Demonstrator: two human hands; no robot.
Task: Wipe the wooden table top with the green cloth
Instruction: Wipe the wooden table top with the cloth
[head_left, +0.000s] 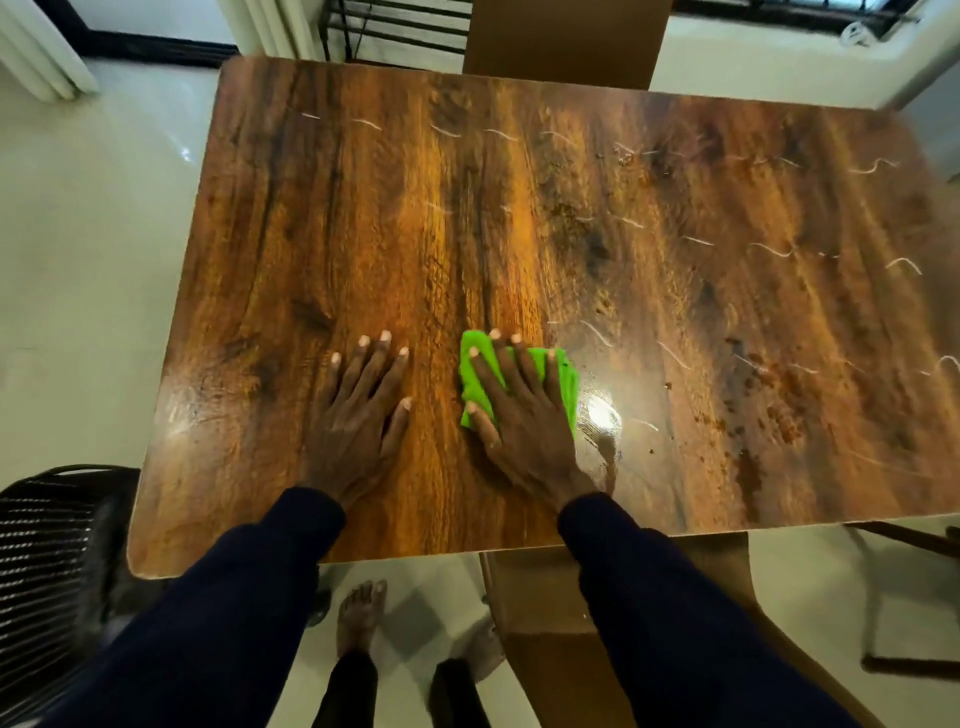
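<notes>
Two dark blue sleeves (208, 623) are reaching up from the bottom of the frame, and between them a pair of bare feet (361, 618) is standing on the pale floor (78, 260). A black slatted chair (47, 545) is sitting at the lower left, just beside the counter's near corner.

Just above the sleeves, the left hand (358, 410) is lying flat on bare wood with its fingers spread and straight, grasping nothing. The right hand (519, 415) is pressing down flat, fingers spread and uncurled, on the green cloth (567, 387).

The cloth is showing as a bright lime green, folded into a small thick pad with soft layered edges. It is peeking out around the fingers and the thumb, a little right of the frame's centre, near the counter's front edge.

The counter (415, 208) is gleaming dark and amber with streaked grain. A bright glare (600, 415) is shining just right of the cloth. Thin white streaks (670, 353) and brown specks (779, 421) are scattering across the right half and the far side.

A brown chair back (566, 36) is standing at the top of the frame.
</notes>
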